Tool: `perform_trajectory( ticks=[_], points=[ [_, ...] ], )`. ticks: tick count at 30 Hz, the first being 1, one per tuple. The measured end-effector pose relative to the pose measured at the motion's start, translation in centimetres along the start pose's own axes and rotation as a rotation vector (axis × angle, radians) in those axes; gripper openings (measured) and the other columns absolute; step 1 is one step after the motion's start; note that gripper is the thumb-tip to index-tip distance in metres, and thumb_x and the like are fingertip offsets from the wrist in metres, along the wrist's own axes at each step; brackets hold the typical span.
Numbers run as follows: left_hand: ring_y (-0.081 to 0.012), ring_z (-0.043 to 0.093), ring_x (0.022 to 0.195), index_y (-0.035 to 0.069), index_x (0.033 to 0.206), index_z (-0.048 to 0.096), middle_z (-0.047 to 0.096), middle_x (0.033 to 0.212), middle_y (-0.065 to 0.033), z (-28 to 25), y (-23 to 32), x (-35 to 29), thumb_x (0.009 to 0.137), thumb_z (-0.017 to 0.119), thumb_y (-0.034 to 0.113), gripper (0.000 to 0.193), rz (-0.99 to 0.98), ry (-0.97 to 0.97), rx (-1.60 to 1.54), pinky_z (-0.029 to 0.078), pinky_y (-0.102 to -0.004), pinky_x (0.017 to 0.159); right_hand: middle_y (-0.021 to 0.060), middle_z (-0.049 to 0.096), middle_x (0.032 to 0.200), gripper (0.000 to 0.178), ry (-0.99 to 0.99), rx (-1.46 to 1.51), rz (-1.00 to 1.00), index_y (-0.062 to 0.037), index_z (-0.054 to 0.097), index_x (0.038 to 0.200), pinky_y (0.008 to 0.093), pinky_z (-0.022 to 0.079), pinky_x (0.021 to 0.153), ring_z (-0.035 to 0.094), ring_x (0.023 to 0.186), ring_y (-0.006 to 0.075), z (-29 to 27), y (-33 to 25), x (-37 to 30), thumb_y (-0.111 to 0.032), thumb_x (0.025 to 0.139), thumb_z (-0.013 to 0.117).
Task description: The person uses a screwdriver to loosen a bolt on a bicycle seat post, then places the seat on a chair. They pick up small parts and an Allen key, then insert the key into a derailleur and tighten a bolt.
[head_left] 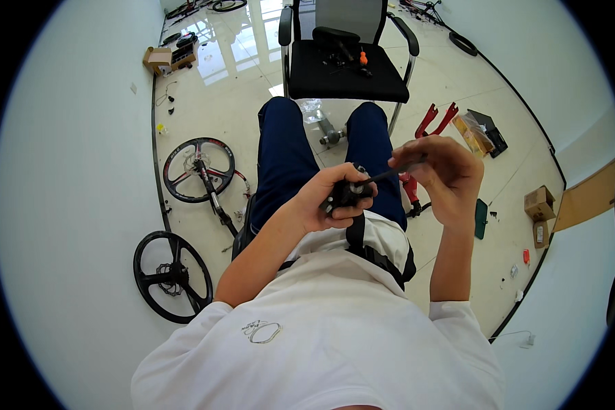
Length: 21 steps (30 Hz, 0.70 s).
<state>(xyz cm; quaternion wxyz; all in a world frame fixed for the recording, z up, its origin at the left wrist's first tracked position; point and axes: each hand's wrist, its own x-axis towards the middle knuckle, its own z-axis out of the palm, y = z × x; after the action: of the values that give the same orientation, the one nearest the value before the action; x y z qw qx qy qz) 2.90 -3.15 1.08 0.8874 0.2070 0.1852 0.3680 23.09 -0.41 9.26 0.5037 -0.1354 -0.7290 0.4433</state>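
Observation:
My left hand (318, 199) is closed around a small black mechanical part (345, 197) with a few bright metal spots, held above my lap. Its exact kind is partly hidden by my fingers. A thin dark rod-like tool (384, 175), perhaps a hex key, slants from the part up to my right hand (449, 176). Its lower tip meets the part near my left thumb. The fingers of my right hand are bent around the tool's upper end, and the hand looks slightly blurred.
Ahead of my knees stands a black office chair (342, 85), bearing an orange-handled screwdriver (363, 59) and small black parts. Bicycle wheels (173, 277) lie at left. A red fork (427, 121), a toolbox (493, 134) and cardboard boxes (538, 203) are on the right.

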Motion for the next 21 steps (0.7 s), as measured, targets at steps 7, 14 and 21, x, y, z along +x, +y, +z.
perform_trajectory(
  ticks=[7,14,21],
  points=[
    [-0.0126,0.039,0.033,-0.007,0.095,0.059,0.055,0.072,-0.0167,0.4,-0.1,0.3,0.09,0.043,0.029,0.04,-0.172,-0.142,-0.134,0.032,-0.0237,0.026,0.0215,0.067,0.09,0.018,-0.206,0.359,-0.111,0.0089,0.064,0.094,0.0341,0.058,0.071,0.069,0.078,0.0257,-0.8,1.2,-0.4,0.004,0.078,0.069],
    [-0.0117,0.04,0.035,-0.005,0.091,0.055,0.054,0.072,-0.0152,0.7,-0.8,0.9,0.092,0.041,0.037,0.044,-0.253,-0.322,-0.126,0.03,-0.0218,0.026,0.0177,0.062,0.077,0.032,-0.31,0.841,-0.088,0.0089,0.064,0.094,0.0315,0.046,0.057,0.057,0.058,0.02,2.4,2.1,-0.1,-0.023,0.092,0.063],
    [-0.013,0.038,0.033,-0.005,0.089,0.054,0.051,0.067,-0.0158,0.5,-2.1,1.7,0.091,0.039,0.04,0.048,-0.368,-0.52,-0.136,0.027,-0.0221,0.025,0.0159,0.062,0.074,0.059,-0.85,1.102,-0.067,0.0096,0.064,0.094,0.0344,0.038,0.057,0.05,0.061,0.0209,2.3,2.0,2.9,-0.047,0.098,0.048]
  ],
)
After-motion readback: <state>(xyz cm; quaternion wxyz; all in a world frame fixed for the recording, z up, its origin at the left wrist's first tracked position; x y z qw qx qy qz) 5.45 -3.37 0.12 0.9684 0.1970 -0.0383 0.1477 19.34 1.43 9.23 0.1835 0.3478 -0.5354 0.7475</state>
